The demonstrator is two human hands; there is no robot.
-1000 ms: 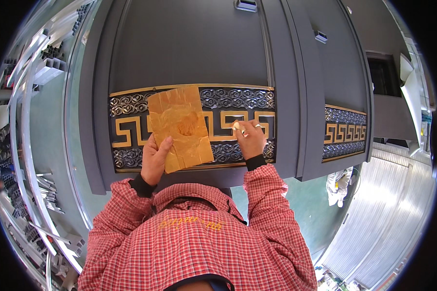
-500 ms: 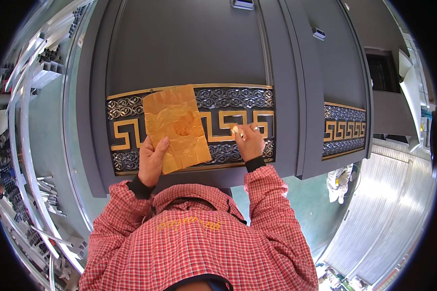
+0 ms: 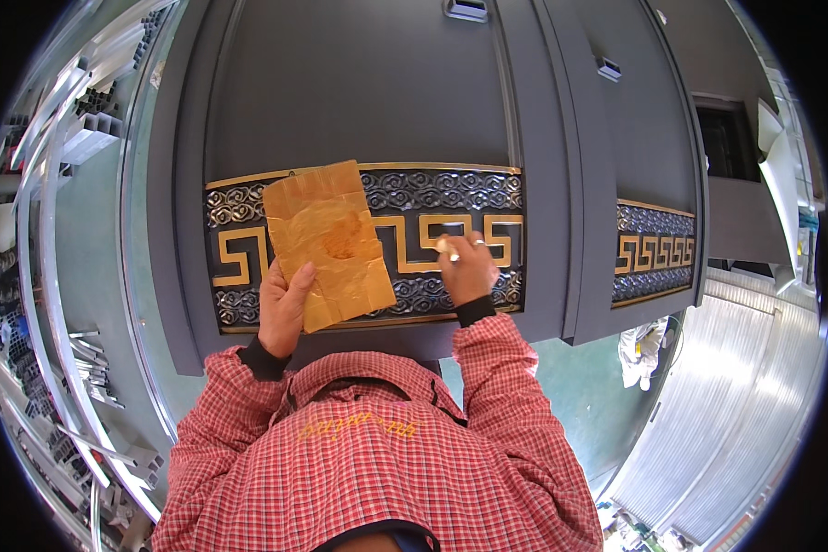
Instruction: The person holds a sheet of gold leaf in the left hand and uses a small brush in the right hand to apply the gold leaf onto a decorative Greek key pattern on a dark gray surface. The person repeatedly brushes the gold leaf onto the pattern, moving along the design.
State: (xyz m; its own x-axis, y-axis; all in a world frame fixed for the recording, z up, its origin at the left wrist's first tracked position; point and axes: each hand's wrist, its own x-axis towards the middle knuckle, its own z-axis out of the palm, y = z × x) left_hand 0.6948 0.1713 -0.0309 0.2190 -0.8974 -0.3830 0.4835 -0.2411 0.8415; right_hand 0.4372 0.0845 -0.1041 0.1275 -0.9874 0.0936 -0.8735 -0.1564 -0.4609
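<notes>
A creased golden-brown sheet of paper or thin card [image 3: 327, 212] is tilted in my left hand [image 3: 285, 299], whose thumb lies over its lower left edge. A darker orange-brown smear marks its middle. My right hand [image 3: 471, 271] is closed round a small pale wad [image 3: 447, 247]; whether it is sponge or cloth I cannot tell. It rests at the gold key-pattern band [image 3: 414, 267] on the dark grey panel [image 3: 359, 92]. Rows of dark, shiny scroll relief [image 3: 423, 189] run above and below that band. The sheet hides part of the ornament.
At the right is a second dark panel with the same gold ornament [image 3: 653, 250]. Small metal fittings [image 3: 466, 9] sit on the panels. Metal profiles [image 3: 92, 138] stack on racks at the left. White crumpled material [image 3: 642, 354] lies on the green floor [image 3: 570, 386], beside ribbed translucent sheeting [image 3: 727, 396].
My right hand has shifted slightly left and down along the gold band, still gripping the pale wad. The sheet in my left hand has moved a little left.
</notes>
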